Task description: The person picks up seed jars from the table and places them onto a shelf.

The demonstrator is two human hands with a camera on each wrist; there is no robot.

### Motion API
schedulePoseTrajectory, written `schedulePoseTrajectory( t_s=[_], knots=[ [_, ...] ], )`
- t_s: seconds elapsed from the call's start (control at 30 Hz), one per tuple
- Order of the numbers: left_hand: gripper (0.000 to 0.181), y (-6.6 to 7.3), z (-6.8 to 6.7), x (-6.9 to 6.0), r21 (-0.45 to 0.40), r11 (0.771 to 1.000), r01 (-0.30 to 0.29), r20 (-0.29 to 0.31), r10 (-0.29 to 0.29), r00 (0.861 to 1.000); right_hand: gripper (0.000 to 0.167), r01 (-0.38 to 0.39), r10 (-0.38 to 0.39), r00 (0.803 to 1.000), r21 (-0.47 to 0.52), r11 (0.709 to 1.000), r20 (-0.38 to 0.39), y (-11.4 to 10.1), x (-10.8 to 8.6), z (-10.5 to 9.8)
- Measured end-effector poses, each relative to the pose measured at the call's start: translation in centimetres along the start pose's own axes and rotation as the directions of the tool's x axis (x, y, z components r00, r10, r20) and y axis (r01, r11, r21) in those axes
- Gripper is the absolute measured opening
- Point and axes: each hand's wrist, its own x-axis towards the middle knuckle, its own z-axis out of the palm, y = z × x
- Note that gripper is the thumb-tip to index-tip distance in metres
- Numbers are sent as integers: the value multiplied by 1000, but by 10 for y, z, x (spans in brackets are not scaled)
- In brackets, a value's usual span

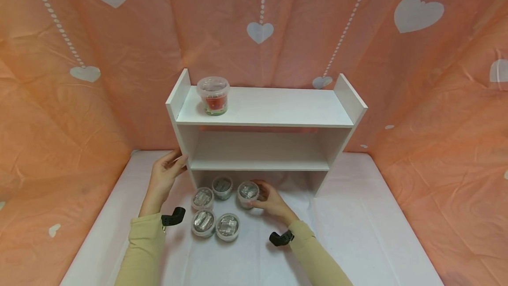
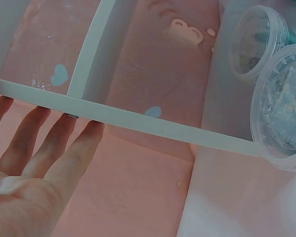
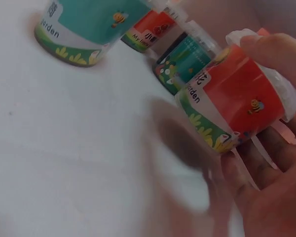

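My right hand (image 1: 274,202) grips a small clear plastic tub (image 1: 248,192) in front of the white shelf. In the right wrist view this tub (image 3: 234,101) has a red label with a bee and is tilted, its shadow on the cloth apart from its base. Thumb and fingers lie on opposite sides of it. My left hand (image 1: 164,178) is at the left side panel of the shelf (image 1: 258,163). Its fairly straight fingers (image 2: 79,153) touch the panel's edge in the left wrist view. Several similar tubs (image 1: 227,227) stand close together between the hands.
Another lidded tub (image 1: 214,96) with a red inside stands at the left of the shelf's top board. A white cloth (image 1: 357,233) covers the table. An orange curtain (image 1: 222,34) with pale hearts hangs behind and at both sides.
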Motion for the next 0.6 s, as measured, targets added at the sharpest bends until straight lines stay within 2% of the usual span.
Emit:
schedulePoseTrajectory(
  t_s=[0.2, 0.47, 0.6],
  knots=[
    [48, -1, 0, 0, -34, 999, -21, 2, 21, 1000, 63, 21, -22, 1000, -49, 999, -9, -11, -4, 0],
    [50, 2, 1, -1, -10, 1000, 5, 2, -5, 1000, 64, 20, -20, 1000, 24, 1000, -14, -14, -8, -3],
    [49, 3, 1, -1, -5, 1000, 8, 0, -8, 1000, 66, -12, 12, 1000, 54, 998, -2, -12, -10, -7]
  ],
)
